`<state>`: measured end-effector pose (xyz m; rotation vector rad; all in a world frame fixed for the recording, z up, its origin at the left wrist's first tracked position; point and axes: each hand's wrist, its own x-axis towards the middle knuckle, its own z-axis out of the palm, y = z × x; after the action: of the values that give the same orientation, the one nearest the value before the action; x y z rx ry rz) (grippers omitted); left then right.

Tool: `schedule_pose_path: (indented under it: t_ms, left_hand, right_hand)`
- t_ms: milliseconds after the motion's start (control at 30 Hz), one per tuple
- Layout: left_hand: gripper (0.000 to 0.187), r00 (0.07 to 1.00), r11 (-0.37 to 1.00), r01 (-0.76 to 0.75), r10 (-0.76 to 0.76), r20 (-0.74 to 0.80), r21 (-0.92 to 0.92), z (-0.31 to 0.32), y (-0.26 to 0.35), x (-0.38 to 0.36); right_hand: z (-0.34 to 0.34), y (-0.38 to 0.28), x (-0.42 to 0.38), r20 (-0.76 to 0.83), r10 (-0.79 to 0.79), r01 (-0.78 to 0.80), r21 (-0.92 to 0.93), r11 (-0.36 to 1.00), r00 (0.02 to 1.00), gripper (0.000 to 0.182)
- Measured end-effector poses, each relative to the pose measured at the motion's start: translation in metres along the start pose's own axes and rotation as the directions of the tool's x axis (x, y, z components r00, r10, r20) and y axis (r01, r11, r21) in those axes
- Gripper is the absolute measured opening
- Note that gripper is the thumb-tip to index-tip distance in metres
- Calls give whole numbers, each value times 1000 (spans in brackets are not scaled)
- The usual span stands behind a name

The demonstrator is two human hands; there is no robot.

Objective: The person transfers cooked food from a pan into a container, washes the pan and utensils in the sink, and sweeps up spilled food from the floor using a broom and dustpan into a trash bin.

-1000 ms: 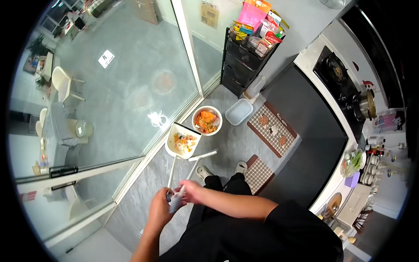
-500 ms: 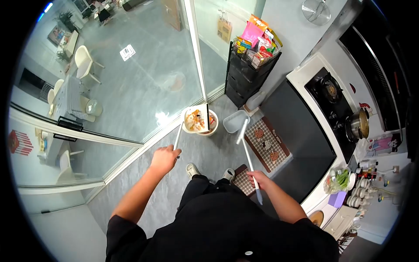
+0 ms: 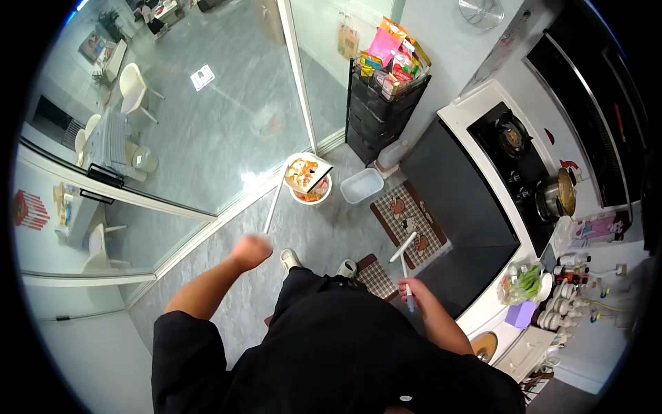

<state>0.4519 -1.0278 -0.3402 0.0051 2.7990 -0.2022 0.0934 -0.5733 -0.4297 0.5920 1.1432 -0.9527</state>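
My left hand (image 3: 252, 252) is closed round the long white handle of a dustpan (image 3: 294, 181); its fingers are blurred. The pan tilts over a white trash bin (image 3: 329, 186), with orange and white food scraps in the pan. More scraps show inside the bin. My right hand (image 3: 412, 293) grips the grey end of a white broom (image 3: 405, 264) with a narrow bar-shaped head. That head hangs above the checked floor mat (image 3: 431, 224), apart from the bin.
A clear plastic tub (image 3: 362, 186) lies on the floor right of the bin. Behind it stands a black drawer rack (image 3: 376, 124) topped with snack bags. Glass doors edge the left side. A dark-fronted counter with a stove (image 3: 507, 138) and pot (image 3: 565, 195) runs along the right.
The dustpan has turned and tipped further over the bin, showing more of the bin's inside. My right hand has drawn the broom head back toward me, from beside the tub to above the mat.
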Motion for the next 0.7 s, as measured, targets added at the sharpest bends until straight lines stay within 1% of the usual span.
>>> schedule_pose_path:
  t_ms: [33, 67, 100, 133, 167, 200, 233, 267, 300, 333, 367, 433, 500, 567, 633, 700]
  left_hand:
    - [9, 999, 999, -6, 5, -47, -34, 6, 2, -8]
    - [10, 1000, 999, 19, -19, -11, -49, -16, 5, -10]
    - [10, 1000, 998, 28, -29, -8, -52, -7, 8, -11]
    - [10, 995, 993, 67, -74, -69, -94, 5, 14, -9]
    - [11, 985, 986, 100, -117, -129, -137, 4, 18, -8]
    - [11, 985, 985, 97, -115, -126, -140, 2, 15, -8]
    - [11, 995, 995, 76, -80, -61, -69, 1, 14, -9]
    - [12, 998, 998, 59, -59, 7, 0, -9, 14, -11]
    - [12, 998, 998, 69, -69, 8, 2, -21, 12, -8]
    - [11, 997, 997, 75, -75, -20, 12, -32, 12, -1]
    - [11, 996, 997, 79, -79, -40, 12, -41, 18, 2]
    - [11, 995, 996, 90, -88, -50, 26, -47, 17, 9]
    - [11, 997, 996, 60, -57, -43, 61, -47, 13, 13]
    - [11, 998, 997, 53, -51, -36, 50, -47, 10, 18]
    - [11, 997, 996, 55, -51, -60, 64, -48, 9, 24]
    - [12, 998, 997, 47, -44, -45, 62, -51, 5, 28]
  right_hand:
    - [-1, 4, 2, -2, 8, -8, -8, 1000, 1000, 23]
    - [2, 5, 6, -84, -28, 15, -149, 989, 996, 22]
    - [-1, 7, 15, -159, -75, 27, -287, 958, 984, 21]
    - [-5, 7, 24, -190, -95, 16, -380, 925, 977, 19]
    - [-5, 5, 29, -192, -90, 10, -381, 924, 977, 19]
    - [-4, 2, 36, -195, -259, 80, -635, 768, 946, 21]
    - [-5, -1, 40, -146, -413, 110, -837, 536, 899, 25]
    - [6, -11, 39, -110, -511, 74, -942, 327, 852, 27]
    - [19, -24, 41, -102, -512, 79, -945, 318, 853, 27]
    - [32, -34, 42, 5, -597, 102, -986, 128, 802, 29]
    - [45, -39, 38, 122, -647, 104, -992, -66, 752, 32]
    - [104, -65, 14, 118, -571, 146, -989, 4, 812, 35]
    - [135, -83, 42, 180, -586, 171, -983, -70, 790, 38]
    - [192, -102, 45, 186, -566, 161, -982, -94, 804, 39]
    - [236, -113, 63, 179, -613, 183, -982, -56, 770, 40]
    - [276, -121, 79, 165, -670, 151, -985, -79, 724, 38]
